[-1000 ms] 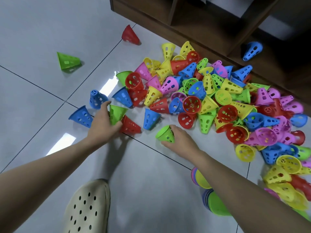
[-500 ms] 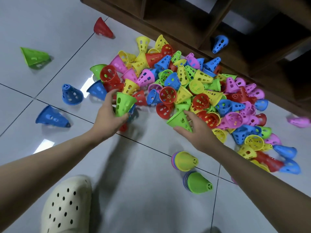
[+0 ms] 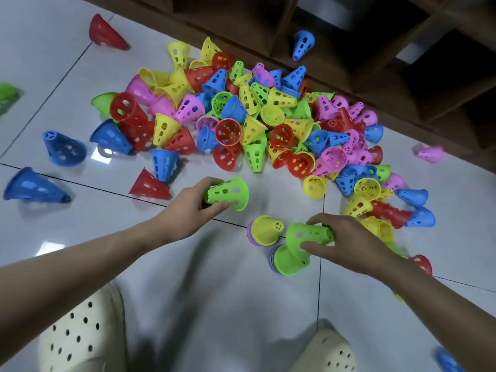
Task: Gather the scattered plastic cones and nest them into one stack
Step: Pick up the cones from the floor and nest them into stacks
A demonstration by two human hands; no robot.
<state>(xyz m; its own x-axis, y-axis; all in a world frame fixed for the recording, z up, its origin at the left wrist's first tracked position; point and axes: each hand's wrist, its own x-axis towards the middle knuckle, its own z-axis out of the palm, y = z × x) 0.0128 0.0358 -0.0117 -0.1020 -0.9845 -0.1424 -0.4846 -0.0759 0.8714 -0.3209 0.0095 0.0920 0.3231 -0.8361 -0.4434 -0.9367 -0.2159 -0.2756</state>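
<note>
A big heap of perforated plastic cones (image 3: pixel 249 122) in red, blue, yellow, green and pink lies on the white tiled floor. My left hand (image 3: pixel 188 208) grips a green cone (image 3: pixel 228 193) by its narrow end, held above the floor. My right hand (image 3: pixel 338 240) holds another green cone (image 3: pixel 306 236) tilted over a short green-topped stack (image 3: pixel 287 260). Beside that stands a second short stack topped with a yellow cone (image 3: pixel 264 229).
Loose cones lie apart on the left: blue ones (image 3: pixel 63 149) (image 3: pixel 32 186), a red one (image 3: pixel 149 185) and a far red one (image 3: pixel 106 33). A dark wooden shelf unit (image 3: pixel 349 57) runs along the back. My two cream clogs (image 3: pixel 80 334) (image 3: pixel 324 353) stand at the bottom.
Both hands pulled back from the heap, each carrying a green cone. The right hand moved down to the green-topped stack; the left moved right toward the middle.
</note>
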